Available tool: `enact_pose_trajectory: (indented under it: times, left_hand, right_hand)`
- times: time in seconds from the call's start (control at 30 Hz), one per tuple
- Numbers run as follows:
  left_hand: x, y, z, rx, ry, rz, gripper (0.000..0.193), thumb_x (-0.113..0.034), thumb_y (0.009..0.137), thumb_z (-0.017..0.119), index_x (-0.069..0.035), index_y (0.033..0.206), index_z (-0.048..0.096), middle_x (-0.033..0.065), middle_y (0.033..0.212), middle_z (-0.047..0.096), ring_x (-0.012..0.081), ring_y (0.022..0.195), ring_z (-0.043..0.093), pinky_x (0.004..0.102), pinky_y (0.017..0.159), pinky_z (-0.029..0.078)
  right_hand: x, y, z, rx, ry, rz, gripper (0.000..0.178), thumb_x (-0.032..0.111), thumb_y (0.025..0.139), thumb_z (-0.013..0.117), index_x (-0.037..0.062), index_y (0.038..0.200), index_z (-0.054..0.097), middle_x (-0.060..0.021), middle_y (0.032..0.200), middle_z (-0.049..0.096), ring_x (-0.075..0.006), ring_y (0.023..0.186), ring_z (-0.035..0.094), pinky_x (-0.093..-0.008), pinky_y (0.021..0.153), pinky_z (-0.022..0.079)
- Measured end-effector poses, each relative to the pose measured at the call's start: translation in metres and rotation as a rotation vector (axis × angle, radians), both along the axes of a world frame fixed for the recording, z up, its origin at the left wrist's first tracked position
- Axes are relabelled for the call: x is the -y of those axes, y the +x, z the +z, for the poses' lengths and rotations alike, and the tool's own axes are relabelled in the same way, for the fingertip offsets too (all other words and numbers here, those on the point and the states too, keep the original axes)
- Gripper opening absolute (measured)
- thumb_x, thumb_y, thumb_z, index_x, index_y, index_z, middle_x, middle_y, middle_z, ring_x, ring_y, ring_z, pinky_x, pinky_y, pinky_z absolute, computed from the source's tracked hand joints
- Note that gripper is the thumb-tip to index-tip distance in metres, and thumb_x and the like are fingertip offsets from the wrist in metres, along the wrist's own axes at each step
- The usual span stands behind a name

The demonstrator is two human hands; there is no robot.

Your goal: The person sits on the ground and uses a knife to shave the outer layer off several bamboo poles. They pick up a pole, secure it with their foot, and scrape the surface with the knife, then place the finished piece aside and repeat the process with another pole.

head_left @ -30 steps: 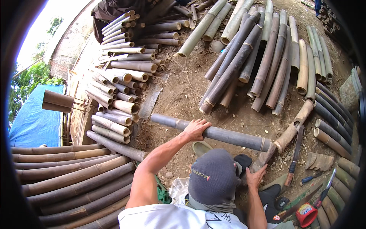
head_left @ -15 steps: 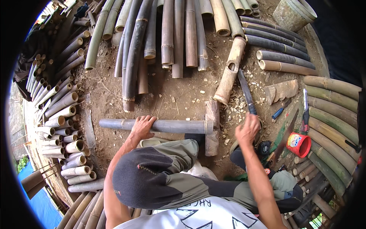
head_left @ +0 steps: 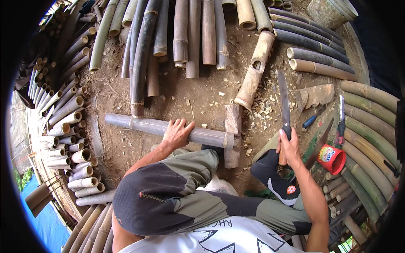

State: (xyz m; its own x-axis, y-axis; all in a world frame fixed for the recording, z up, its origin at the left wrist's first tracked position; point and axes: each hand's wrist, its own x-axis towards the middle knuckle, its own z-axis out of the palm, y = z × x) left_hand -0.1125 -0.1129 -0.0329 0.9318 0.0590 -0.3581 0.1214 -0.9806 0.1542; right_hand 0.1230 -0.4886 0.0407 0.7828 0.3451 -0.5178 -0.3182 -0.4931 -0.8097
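A grey-brown bamboo pole (head_left: pixel 147 125) lies across in front of me, its right end on a wooden block (head_left: pixel 232 118). My left hand (head_left: pixel 179 133) is wrapped over the pole right of its middle. In my right hand (head_left: pixel 289 146) is a machete (head_left: pixel 284 99), held by its wooden handle with the long dark blade pointing away from me. The blade is apart from the pole. Beyond the block, a pale bamboo piece (head_left: pixel 249 86) with an oval hole cut in its side lies slanted on the ground.
Bamboo poles (head_left: pixel 194 42) lie ahead, with more stacked at left and right. Pale chips (head_left: pixel 263 109) litter the dirt. To the right are a blue-handled tool (head_left: pixel 310 121), a saw (head_left: pixel 320 143), a red tub (head_left: pixel 336 162) and a wood offcut (head_left: pixel 314 98). A bucket (head_left: pixel 331 12) stands far right.
My left hand has shifted right along the bamboo pole, whose left end now sits farther from me. My right hand has moved right, and the machete has turned from a leftward slant to nearly straight ahead.
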Motion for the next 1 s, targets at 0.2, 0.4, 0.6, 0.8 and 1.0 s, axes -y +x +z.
enact_pose_trajectory:
  times: [0.2, 0.4, 0.6, 0.8, 1.0]
  left_hand:
    - [-0.008, 0.035, 0.005, -0.365, -0.263, -0.039, 0.082, -0.035, 0.064, 0.084, -0.015, 0.136, 0.052, 0.0120, 0.118, 0.059, 0.0309, 0.120, 0.056, 0.0477, 0.102, 0.046]
    - [0.003, 0.033, 0.005, -0.088, -0.211, -0.102, 0.081, -0.044, 0.061, 0.087, -0.018, 0.131, 0.057, 0.0128, 0.118, 0.063, 0.0324, 0.116, 0.061, 0.0432, 0.100, 0.048]
    - [-0.013, 0.050, 0.007, -0.503, -0.304, 0.000, 0.063, -0.039, 0.061, 0.085, -0.014, 0.115, 0.063, 0.0129, 0.098, 0.072, 0.0320, 0.099, 0.069, 0.0439, 0.088, 0.054]
    - [0.005, 0.044, 0.002, -0.106, -0.224, -0.049, 0.050, -0.027, 0.060, 0.081, -0.015, 0.105, 0.063, 0.0071, 0.095, 0.069, 0.0329, 0.095, 0.068, 0.0445, 0.082, 0.054]
    - [0.004, 0.041, -0.001, -0.174, -0.281, -0.002, 0.047, -0.027, 0.061, 0.081, -0.014, 0.103, 0.063, 0.0078, 0.094, 0.069, 0.0313, 0.095, 0.068, 0.0439, 0.082, 0.055]
  right_hand:
    - [-0.007, -0.046, 0.030, 0.080, -0.159, 0.366, 0.036, 0.021, 0.090, 0.068, -0.0014, 0.115, 0.056, -0.0065, 0.074, 0.058, -0.0166, 0.065, 0.055, -0.0340, 0.063, 0.048]
    - [-0.021, -0.071, 0.022, 0.348, -0.225, 0.561, 0.035, 0.025, 0.094, 0.064, -0.0006, 0.116, 0.056, -0.0245, 0.094, 0.067, -0.0436, 0.082, 0.067, -0.0460, 0.071, 0.053]
    - [-0.023, -0.077, 0.004, 0.508, -0.278, 0.667, 0.035, 0.026, 0.093, 0.067, 0.0025, 0.116, 0.055, -0.0251, 0.098, 0.067, -0.0462, 0.080, 0.067, -0.0510, 0.067, 0.055]
    - [-0.026, -0.072, -0.007, 0.492, -0.353, 0.735, 0.037, 0.026, 0.094, 0.066, 0.0011, 0.118, 0.055, -0.0265, 0.098, 0.068, -0.0464, 0.081, 0.068, -0.0510, 0.066, 0.056]
    - [-0.071, -0.069, 0.039, 0.656, 0.029, 0.592, 0.030, 0.022, 0.093, 0.067, -0.0017, 0.109, 0.058, -0.0193, 0.088, 0.068, -0.0357, 0.071, 0.070, -0.0422, 0.059, 0.057]
